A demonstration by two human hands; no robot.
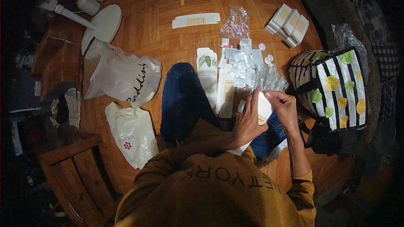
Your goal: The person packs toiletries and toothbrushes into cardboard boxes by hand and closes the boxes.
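Above my lap, my left hand (247, 122) is closed around a small white carton (264, 110) with a tan printed panel at its lower end. My right hand (285, 108) pinches the same carton near its upper end, thumb and fingers together. Just beyond the hands lie clear plastic pieces (270, 77), too tangled to make out singly. Left of them are flattened white cartons, one with a green leaf print (207, 69) and one with a tan panel (226, 90). Several small white packets (240, 63) are heaped past these on the floor.
A clear bag of small red and blue pieces (235, 26) lies farther out, beside another flat carton (196, 20). Stacked white boxes (289, 24) stand at far right. A striped lemon-print bag (336, 88) is on my right. Plastic bags (126, 77) and a wooden cabinet (80, 176) are left.
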